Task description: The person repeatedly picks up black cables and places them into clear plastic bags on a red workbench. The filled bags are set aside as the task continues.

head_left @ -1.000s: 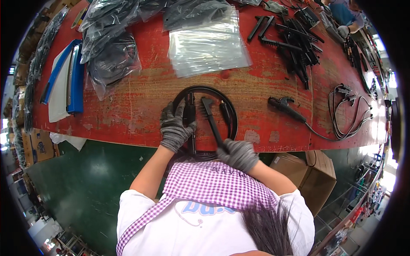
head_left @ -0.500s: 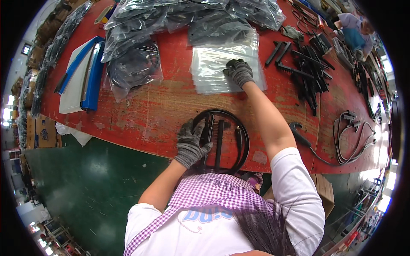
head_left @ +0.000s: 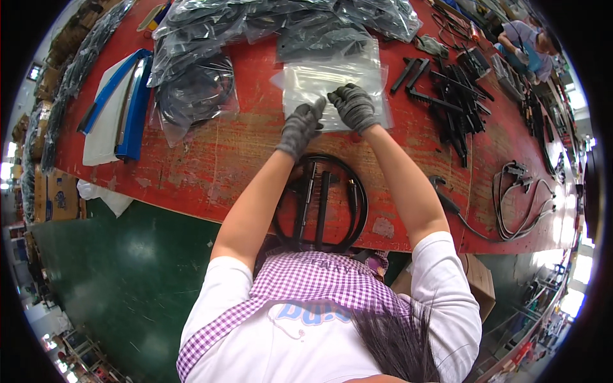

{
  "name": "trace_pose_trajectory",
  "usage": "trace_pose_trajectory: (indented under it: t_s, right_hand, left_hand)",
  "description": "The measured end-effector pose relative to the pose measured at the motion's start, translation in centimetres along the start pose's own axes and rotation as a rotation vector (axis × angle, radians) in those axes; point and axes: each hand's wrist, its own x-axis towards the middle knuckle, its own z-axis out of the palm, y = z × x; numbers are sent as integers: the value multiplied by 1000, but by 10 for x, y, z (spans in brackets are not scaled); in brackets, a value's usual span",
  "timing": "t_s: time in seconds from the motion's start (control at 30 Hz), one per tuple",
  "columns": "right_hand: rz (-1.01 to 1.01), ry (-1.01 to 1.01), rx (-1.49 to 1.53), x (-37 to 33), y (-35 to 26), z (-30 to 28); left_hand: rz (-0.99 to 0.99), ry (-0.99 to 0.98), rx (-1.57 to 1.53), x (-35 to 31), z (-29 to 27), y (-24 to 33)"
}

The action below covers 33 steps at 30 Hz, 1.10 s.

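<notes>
A stack of clear plastic bags lies beyond my two grey-gloved hands. My right hand rests over it, with the fingers curled and pinching the top bag. Close beside it, my left hand has thumb and fingers pressed together at the same bag; the fingertips are partly hidden. Nearer to me, a coiled black cable lies at the table's front edge. Inside its loop are a black tube, another slim black rod and the cable's end.
Filled plastic bags are heaped at the back, one holding a coiled cable. A blue-and-white paper trimmer stands left. Black metal parts, a black hooked tool and grey cables lie right. Another person sits at far right.
My left hand has left the coiled cable and moved forward to the bags beside my right hand. The top bag has shifted slightly, with a corner now sticking out left.
</notes>
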Motion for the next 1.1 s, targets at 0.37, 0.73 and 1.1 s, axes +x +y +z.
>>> trace_pose_trajectory:
  t_s: [0.37,0.73,1.1]
  right_hand:
    - [262,121,23,-17,13,-5]
    - [156,45,-86,-24,13,-21]
    - [-173,152,-623,-92,21,-15]
  left_hand:
    - [-153,379,422,-39,-6,6]
    - [830,34,1664,-3,-28,55]
    - [546,-135,1810,-13,-31,52]
